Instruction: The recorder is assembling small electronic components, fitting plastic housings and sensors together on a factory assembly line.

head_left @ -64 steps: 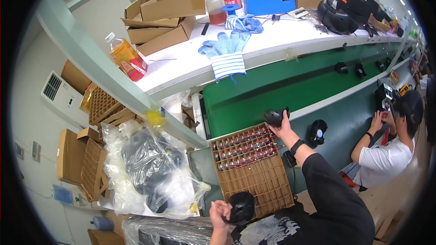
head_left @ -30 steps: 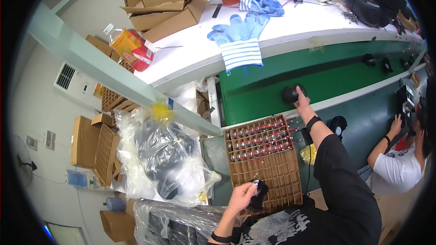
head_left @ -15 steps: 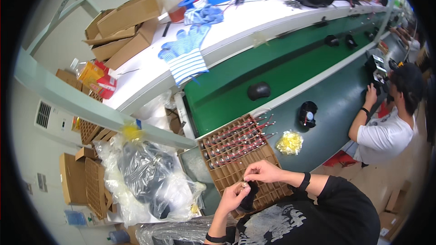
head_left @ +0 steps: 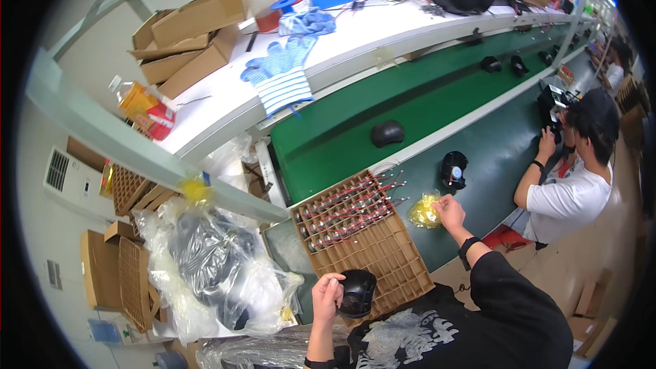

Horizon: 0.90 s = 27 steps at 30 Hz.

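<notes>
My left hand [head_left: 326, 296] holds a black rounded plastic shell [head_left: 357, 293] low over the near corner of a brown cardboard divider tray [head_left: 383, 254]. The tray's far rows hold several small parts with red wires [head_left: 347, 208]. My right hand [head_left: 450, 210] reaches out to a small yellow plastic bag [head_left: 424, 210] lying on the dark green bench, fingertips touching it. Another black shell [head_left: 387, 133] lies on the green conveyor belt [head_left: 355, 123] beyond the tray. A black round part [head_left: 454, 167] sits on the bench just past the bag.
A person in a white shirt [head_left: 570, 191] works at the bench to my right. A clear bag of black shells [head_left: 212, 270] lies at my left. The white shelf [head_left: 225, 96] above the belt carries cardboard boxes, blue gloves [head_left: 280, 61], bottles and a blue tray.
My right hand set a black shell on the conveyor belt, came back to the shell in my left hand, then moved right to the yellow bag. My left hand keeps its shell.
</notes>
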Motion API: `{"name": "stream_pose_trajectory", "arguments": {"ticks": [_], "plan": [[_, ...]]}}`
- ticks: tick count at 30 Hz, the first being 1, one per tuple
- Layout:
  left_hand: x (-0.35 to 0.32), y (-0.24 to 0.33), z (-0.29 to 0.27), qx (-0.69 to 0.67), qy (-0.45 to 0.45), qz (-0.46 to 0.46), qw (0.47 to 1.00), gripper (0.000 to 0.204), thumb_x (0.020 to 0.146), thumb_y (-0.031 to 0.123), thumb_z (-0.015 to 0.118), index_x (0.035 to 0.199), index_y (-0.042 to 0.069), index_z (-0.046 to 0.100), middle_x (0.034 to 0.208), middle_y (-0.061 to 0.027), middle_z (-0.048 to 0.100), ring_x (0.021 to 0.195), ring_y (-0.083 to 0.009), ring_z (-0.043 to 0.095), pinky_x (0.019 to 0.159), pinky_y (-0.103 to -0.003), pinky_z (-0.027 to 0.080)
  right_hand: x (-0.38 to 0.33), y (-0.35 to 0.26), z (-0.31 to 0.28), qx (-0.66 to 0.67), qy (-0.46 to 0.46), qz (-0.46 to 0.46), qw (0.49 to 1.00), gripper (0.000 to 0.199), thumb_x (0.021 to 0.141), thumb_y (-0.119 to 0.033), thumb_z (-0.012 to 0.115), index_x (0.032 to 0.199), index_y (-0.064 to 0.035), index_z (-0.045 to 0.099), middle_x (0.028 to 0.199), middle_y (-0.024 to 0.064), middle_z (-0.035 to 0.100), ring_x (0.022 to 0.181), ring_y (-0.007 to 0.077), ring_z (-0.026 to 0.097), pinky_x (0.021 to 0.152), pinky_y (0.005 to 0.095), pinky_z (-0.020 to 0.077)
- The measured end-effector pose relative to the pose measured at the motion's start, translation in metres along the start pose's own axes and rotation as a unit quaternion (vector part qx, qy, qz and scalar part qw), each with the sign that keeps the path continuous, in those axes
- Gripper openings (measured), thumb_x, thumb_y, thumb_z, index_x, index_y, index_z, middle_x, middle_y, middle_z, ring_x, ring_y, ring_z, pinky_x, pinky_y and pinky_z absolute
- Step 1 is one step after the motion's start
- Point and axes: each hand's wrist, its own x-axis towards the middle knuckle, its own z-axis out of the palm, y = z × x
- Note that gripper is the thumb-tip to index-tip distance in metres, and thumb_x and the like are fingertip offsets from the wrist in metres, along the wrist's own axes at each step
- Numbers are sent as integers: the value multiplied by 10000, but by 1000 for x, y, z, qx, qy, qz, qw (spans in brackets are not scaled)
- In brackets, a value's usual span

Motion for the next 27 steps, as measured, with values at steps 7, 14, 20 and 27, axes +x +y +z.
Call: {"name": "stream_pose_trajectory", "arguments": {"ticks": [7, 14, 20, 27], "plan": [[-13, 1, -14, -82, 58, 69, 993, 354, 984, 321, 389, 889, 20, 548, 462, 60, 261, 342, -93, 298, 510, -255, 311, 1, -18, 24, -30, 21, 22, 999, 753, 705, -288, 748, 1317, -88, 358, 1120, 152, 473, 1057, 329, 497, 865, 422, 432], [-40, 21, -15, -104, 75, 210, 969, 382, 953, 357, 467, 850, 1, 560, 482, 28, 350, 399, -98, 350, 543, -276, 375, -75, -90, -12, 1, 72, -373, 925, 478, 706, -125, 700, 1148, -62, 528, 1115, 167, 518, 1062, 359, 482, 935, 423, 379], [-54, 27, -8, 164, 2, 296, 941, 417, 895, 369, 571, 851, -44, 597, 579, -38, 512, 596, -169, 480, 631, -304, 422, -173, -166, -2, 345, -595, -220, 692, 578, 905, -182, 598, 1384, -42, 308, 1272, 105, 475, 1080, 139, 512, 913, 301, 452], [-49, 9, -9, -44, 223, 200, 953, 783, 872, 604, 476, 1371, 22, 321, 1243, -155, 494, 1087, -273, 517, 952, -392, 400, -190, -204, -14, 363, -597, -204, 686, 682, 850, -69, 658, 1407, -63, 264, 1266, 98, 471, 1093, 143, 521, 928, 290, 455]]}}
